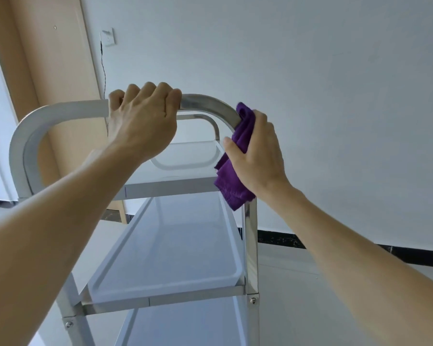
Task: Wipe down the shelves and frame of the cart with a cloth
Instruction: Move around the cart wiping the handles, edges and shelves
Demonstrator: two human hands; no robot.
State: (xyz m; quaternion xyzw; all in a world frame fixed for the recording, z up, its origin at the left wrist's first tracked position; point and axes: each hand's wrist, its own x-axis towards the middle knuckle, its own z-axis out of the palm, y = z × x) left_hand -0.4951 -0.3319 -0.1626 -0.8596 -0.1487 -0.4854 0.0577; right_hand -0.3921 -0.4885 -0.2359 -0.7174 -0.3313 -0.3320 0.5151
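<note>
A steel cart with a rounded tube frame (25, 136) and several tray shelves stands in front of me. The middle shelf (165, 248) is a shallow white tray; the top shelf (175, 168) lies beyond the handle. My left hand (140, 121) is closed around the top bar of the near frame. My right hand (256, 151) presses a purple cloth (231, 186) against the frame's right upright, just below the curved corner. The cloth wraps the tube and hangs down beneath my palm.
A white wall (310, 83) runs behind and to the right of the cart, with a dark skirting strip (280, 239) at floor level. A wooden door frame (48, 71) and a wall switch (108, 37) with a dangling wire are at the left.
</note>
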